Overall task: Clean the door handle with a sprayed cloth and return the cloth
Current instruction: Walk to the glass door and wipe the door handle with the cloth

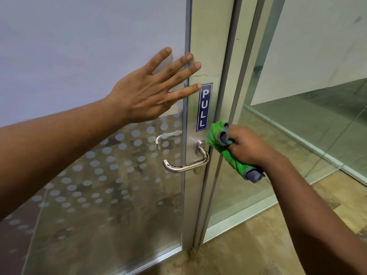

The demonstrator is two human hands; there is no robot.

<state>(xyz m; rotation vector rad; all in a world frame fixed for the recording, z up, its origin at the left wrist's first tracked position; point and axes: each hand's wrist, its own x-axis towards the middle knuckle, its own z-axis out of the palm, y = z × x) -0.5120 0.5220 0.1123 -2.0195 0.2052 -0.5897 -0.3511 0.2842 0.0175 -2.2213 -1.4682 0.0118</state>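
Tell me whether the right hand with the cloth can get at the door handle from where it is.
Probably yes. The right hand grips the green cloth just right of the door handle, nothing lies between them, and the left hand is spread higher up.

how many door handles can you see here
2: one metal handle on the near side of the door, below the PULL sign; a second handle seen through the glass on the far side.

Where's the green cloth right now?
In the head view the green cloth is bunched in the right hand, right of centre, just right of the door handle and below the PULL sign.
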